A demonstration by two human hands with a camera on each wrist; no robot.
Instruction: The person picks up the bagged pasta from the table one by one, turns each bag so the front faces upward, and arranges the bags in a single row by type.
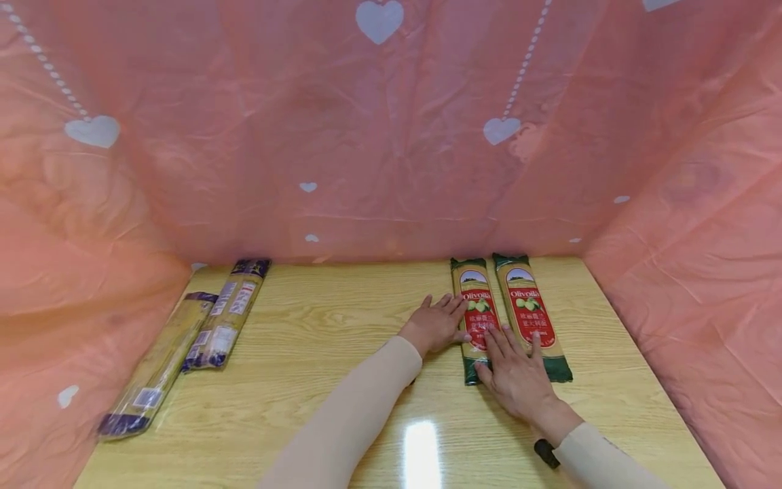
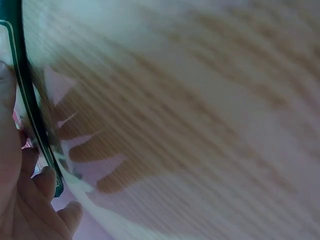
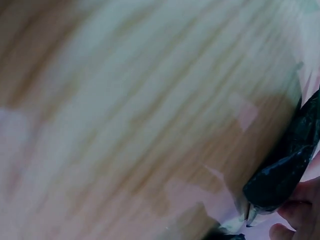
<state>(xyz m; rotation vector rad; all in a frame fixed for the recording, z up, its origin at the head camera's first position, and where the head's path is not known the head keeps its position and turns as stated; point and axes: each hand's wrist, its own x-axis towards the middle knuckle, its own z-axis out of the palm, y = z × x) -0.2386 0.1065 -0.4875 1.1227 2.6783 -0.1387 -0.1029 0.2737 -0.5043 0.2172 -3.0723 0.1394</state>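
Two packs of Olivoila pasta with red labels and green ends lie side by side on the right part of the table. My left hand (image 1: 435, 322) rests at the left edge of the left pasta pack (image 1: 476, 285), its fingers spread over the label. Over the lower part of that same pack reach the fingers of my right hand (image 1: 516, 377), while its other side overlaps the right pasta pack (image 1: 527, 292). In the left wrist view, a green pack edge (image 2: 32, 107) runs past the fingers. A dark green pack end (image 3: 285, 160) shows beside fingertips in the right wrist view.
On the left, two purple-ended packs lie aslant: a nearer pasta pack (image 1: 161, 367) and a farther pasta pack (image 1: 229, 316), touching or overlapping. Pink cloth (image 1: 391, 136) with hearts walls the wooden table (image 1: 342, 305) at the back and both sides.
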